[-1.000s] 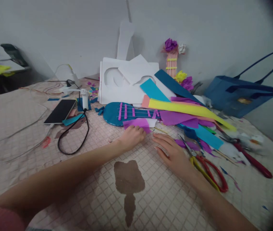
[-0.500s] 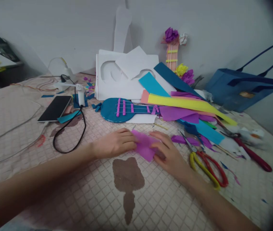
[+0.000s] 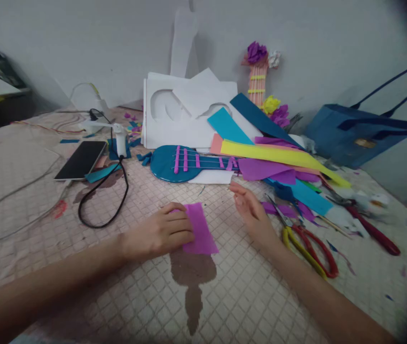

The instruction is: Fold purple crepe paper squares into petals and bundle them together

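Clock centred on the purple sheet [image 3: 203,231], 12 toward the wall [image 3: 124,43]. Sheet lying on the near part of the table [image 3: 253,296], a little skewed, left part covered by the left hand [image 3: 162,229], near edge over the brown patch [image 3: 193,277] at 6.

Left hand at 9: palm down, fingers bent and close together, resting on the sheet. Thumb hidden; cannot tell whether pinching the sheet or only pressing it.

Right hand [image 3: 251,217] between 2 and 3: apart from the sheet, fingers loosely curled, tips pointing toward 11, just beside the right end of a white piece [image 3: 212,177]. Cannot tell whether anything small pinched at the fingertips.

At 11: blue model guitar [image 3: 162,165], lying flat, neck toward 2, purple bars and thin strings across the front. White piece along the near side of the neck. Farther out at 12: white boards [image 3: 175,136] with curved cut-outs.

Between 1 and 2: heap of paper, including yellow strip [image 3: 271,155], light blue strip [image 3: 228,125], dark blue strip [image 3: 261,117]. Beyond, at 1: pink stringed model [image 3: 257,91], upright, purple crumpled paper on top. Far out at 2: blue bag [image 3: 350,138].

At 3: scissors [image 3: 289,233] with yellow and red handles, blades toward 11; farther out, red-handled tool [image 3: 377,234].

At 10: dark-screened phone [image 3: 80,161]; nearer 11, white handheld fan [image 3: 120,141] with black cord [image 3: 127,186] looping toward the left forearm.
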Demonstrator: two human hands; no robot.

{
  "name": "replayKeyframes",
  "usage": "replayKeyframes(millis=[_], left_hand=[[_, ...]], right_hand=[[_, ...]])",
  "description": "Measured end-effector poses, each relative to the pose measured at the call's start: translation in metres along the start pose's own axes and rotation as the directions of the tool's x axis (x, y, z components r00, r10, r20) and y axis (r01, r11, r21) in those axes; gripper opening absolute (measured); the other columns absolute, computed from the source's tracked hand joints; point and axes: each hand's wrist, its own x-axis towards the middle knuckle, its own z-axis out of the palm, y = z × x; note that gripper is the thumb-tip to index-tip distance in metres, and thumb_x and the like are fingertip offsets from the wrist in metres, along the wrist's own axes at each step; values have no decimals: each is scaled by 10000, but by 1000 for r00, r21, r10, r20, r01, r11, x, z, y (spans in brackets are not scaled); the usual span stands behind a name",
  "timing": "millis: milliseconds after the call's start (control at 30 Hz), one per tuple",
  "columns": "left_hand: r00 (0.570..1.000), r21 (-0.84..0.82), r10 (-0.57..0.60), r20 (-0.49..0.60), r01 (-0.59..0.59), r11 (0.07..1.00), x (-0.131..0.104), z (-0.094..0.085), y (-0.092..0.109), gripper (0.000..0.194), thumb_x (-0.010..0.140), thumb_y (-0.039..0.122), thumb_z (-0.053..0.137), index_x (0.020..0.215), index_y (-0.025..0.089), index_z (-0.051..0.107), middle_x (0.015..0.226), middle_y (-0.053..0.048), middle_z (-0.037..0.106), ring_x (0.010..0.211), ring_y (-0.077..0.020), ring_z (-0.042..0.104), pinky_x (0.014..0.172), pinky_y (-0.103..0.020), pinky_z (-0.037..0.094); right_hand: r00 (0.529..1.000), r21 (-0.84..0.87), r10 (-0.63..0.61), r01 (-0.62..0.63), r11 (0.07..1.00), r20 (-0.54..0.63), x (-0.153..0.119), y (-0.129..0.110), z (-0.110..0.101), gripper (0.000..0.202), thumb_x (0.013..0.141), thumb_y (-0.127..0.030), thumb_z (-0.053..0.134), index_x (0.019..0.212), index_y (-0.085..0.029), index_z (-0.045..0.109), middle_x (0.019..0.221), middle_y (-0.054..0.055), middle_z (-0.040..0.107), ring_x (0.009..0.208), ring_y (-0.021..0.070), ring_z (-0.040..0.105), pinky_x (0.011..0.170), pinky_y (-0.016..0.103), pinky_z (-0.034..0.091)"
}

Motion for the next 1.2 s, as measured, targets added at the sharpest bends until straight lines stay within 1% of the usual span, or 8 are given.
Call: replayKeyframes(millis=[200,367,500,667,800,900,1033,1200], left_hand=[[998,2,69,-7,-69,998,-6,-9,6,244,971,115,363,981,123,607,915,-69,672,906,-163,602,980,-397,388],[995,10,104,0,-104,995,-6,-6,13,255,972,109,359,929,127,609,939,-64,679,919,-164,603,995,-402,383],[997,-6,67,-30,-67,998,-7,-7,9,206,961,112,394,977,130,599,942,-70,680,914,-163,603,967,-394,404],[988,-14,13,-153,-15,1000,4,-8,-1,169,943,124,431,1002,149,587,904,-60,674,866,-160,599,945,-401,413],[983,20,43,-179,-40,999,23,-17,-8,145,951,159,444,997,156,581,983,-67,679,908,-166,597,948,-415,414],[977,86,138,-163,-125,988,32,-23,-8,166,955,121,425,1000,156,581,1066,-79,681,993,-170,603,986,-432,401],[978,112,196,-72,-187,976,23,-14,-1,153,945,120,460,972,156,606,1061,-55,693,1021,-172,610,1018,-423,393],[985,126,156,73,-164,978,0,6,7,294,963,96,379,1210,111,538,1122,-105,667,1085,-199,584,1026,-428,387]], right_hand=[[971,81,-21,2,997,238,25,-5,31,416,965,-484,300,1010,-216,615,1024,76,679,986,204,642,881,413,511],[995,18,-85,84,996,58,46,-5,40,375,885,-505,501,1121,-218,552,1290,110,525,1236,235,469,1028,427,385],[978,21,-82,80,997,190,22,-17,26,368,937,-498,400,1102,-223,580,1104,88,633,1034,212,611,927,418,476],[822,-83,-281,366,927,495,-18,-21,11,794,725,-654,614,1358,-225,403,1429,135,402,1328,292,365,1078,496,333],[833,-286,-506,552,783,223,-18,-21,1,294,831,-239,638,1113,-231,558,1198,93,596,1187,245,511,991,473,429],[727,-439,-672,654,616,140,-16,-27,-11,217,803,-38,574,928,-214,596,1050,71,657,1059,228,583,900,443,489],[588,-476,-697,790,386,411,-31,-21,-20,181,793,-52,612,934,-165,611,1053,103,665,1066,247,575,878,439,504],[666,-457,-505,746,485,549,-52,0,-14,212,869,-114,552,1078,-145,568,1109,112,631,1053,206,572,891,396,505]])
